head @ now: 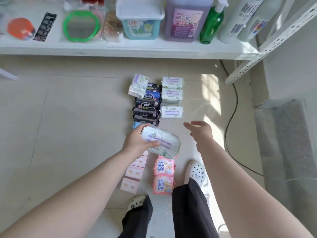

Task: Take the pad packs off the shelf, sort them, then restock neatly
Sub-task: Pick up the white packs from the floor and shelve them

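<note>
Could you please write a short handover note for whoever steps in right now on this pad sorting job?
Left hand grips a white pad pack above the floor rows. Right hand is open and holds nothing.
On the floor: three white packs in a column, dark packs beside them, pink packs nearest the feet.
Done: packs off the shelf, mostly grouped.
Left: place the held pack, then restock.

You're in a shop stockroom: at twelve o'clock a white metal shelf [120, 48] holds detergent jugs [186, 19]; tiled floor [68, 117] below.
</note>
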`<state>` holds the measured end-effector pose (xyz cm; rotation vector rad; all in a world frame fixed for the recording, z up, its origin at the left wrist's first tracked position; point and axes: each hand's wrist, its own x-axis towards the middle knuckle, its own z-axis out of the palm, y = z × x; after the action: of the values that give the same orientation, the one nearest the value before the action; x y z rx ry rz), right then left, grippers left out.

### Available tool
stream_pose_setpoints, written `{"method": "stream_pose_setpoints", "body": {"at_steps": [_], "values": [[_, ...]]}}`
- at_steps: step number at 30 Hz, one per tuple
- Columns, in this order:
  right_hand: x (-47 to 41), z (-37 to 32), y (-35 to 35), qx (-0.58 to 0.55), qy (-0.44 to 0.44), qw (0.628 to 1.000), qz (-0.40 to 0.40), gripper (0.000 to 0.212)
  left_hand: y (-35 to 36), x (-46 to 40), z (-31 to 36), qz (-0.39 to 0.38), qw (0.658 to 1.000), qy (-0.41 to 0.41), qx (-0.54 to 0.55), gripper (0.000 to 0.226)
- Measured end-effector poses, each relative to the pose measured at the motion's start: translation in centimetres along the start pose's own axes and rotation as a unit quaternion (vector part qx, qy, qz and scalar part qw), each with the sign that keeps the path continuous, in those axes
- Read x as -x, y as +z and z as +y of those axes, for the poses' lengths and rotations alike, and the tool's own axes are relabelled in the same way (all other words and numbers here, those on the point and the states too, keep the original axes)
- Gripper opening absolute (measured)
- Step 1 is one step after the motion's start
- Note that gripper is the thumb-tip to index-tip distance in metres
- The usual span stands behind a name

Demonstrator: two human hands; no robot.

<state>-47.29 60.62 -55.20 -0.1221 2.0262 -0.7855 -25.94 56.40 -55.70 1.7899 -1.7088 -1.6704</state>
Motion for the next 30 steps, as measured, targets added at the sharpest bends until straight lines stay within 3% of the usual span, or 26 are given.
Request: {"method": "stream_pose_setpoints", "body": {"at_steps": [6,13,19,24,30], "values": [[-4.7,3.1,2.4,0.021,0.031,0.999,-0.022,0.054,1.5,-3.5,-4.2,0.023,0.998,-0.053,0.038,0.071],[-15.4,3.5,5.2,0.045,0.002,0.998,-0.032,0.069,5.0,-11.6,-7.5,0.044,0.99,-0.074,0.111,0.058],[-25.6,4.2,9.6,0.042,-0.003,0.998,-0.055,0.074,8.4,-18.4,-11.1,0.058,0.985,-0.088,0.14,0.076],[-30.0,4.5,13.0,-0.044,-0.014,0.996,-0.079,0.054,9.0,-20.7,-12.3,0.039,0.985,-0.075,0.151,0.054],[-29.2,7.2,12.8,-0.11,0.001,0.994,-0.02,0.046,8.1,-20.4,-11.1,0.034,0.984,-0.091,0.15,0.048]]}}
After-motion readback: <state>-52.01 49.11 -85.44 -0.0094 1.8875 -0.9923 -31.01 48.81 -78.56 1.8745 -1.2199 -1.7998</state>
